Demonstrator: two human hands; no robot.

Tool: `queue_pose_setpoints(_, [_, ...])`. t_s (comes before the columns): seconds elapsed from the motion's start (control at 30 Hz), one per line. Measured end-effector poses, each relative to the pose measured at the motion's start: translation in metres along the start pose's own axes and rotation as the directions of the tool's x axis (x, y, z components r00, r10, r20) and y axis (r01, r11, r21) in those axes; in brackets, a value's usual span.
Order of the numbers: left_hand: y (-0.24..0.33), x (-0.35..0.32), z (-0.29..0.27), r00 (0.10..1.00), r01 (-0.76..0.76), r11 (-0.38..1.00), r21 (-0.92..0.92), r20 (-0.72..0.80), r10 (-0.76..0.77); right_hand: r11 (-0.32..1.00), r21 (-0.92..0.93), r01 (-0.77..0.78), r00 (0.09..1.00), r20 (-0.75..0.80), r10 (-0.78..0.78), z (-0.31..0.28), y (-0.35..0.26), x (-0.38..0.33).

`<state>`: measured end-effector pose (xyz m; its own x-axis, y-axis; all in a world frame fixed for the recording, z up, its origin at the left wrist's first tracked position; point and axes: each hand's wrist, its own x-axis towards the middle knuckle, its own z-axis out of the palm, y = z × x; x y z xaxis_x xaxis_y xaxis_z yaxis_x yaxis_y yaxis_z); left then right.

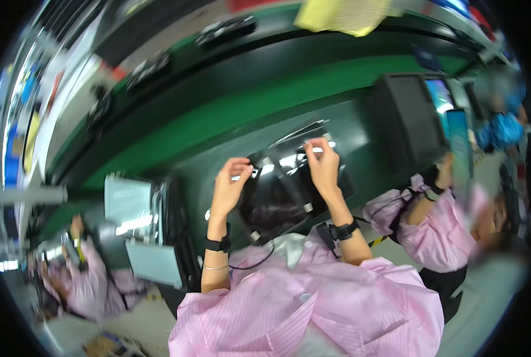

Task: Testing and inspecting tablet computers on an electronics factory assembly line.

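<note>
Glossy black panels lie side by side on the dark green work surface in front of me, with bright reflections and small pale tabs near their edges. My left hand is at their left upper edge, thumb and fingertips drawn together in a pinch. Over the right-hand panel is my right hand, its thumb and index finger pinched near the upper edge. What either pinch holds is too small or blurred to make out. A thin, shiny strip shows along the far edge. Both wrists wear black bands.
Left of me stands a dark rack with pale flat panels. A black box or tray stands at the right. Co-workers in pink sit on both sides; the right one holds a flat panel. A yellow sheet hangs at the far edge.
</note>
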<state>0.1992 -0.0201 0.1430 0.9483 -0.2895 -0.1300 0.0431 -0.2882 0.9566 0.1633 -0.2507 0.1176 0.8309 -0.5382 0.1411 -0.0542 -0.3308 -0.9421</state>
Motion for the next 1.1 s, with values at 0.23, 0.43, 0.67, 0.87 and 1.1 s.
queue_pose_setpoints(0.23, [-0.106,-0.102,-0.039,0.871,0.482,0.875,0.043,-0.128,-0.473,0.899,-0.334,0.283,0.935,0.304,-0.181,0.047,0.031,-0.065])
queue_pose_setpoints(0.43, [-0.110,-0.102,0.009,0.899,0.344,0.879,0.330,-0.386,-0.206,0.845,-0.429,0.319,0.929,0.318,-0.189,0.069,0.027,-0.081])
queue_pose_setpoints(0.67, [-0.113,-0.085,0.021,0.856,0.334,0.923,0.190,-0.472,-0.212,0.878,-0.364,0.312,0.941,0.248,-0.231,0.077,0.039,-0.090])
queue_pose_setpoints(0.87, [-0.079,-0.086,0.011,0.843,0.391,0.913,0.116,-0.443,-0.305,0.996,-0.082,-0.045,0.980,0.191,0.060,0.065,0.001,-0.074])
queue_pose_setpoints(1.1, [-0.015,-0.086,-0.025,0.923,-0.261,0.715,-0.648,-0.384,-0.010,0.819,0.533,-0.214,0.810,0.566,-0.156,-0.022,-0.166,-0.096])
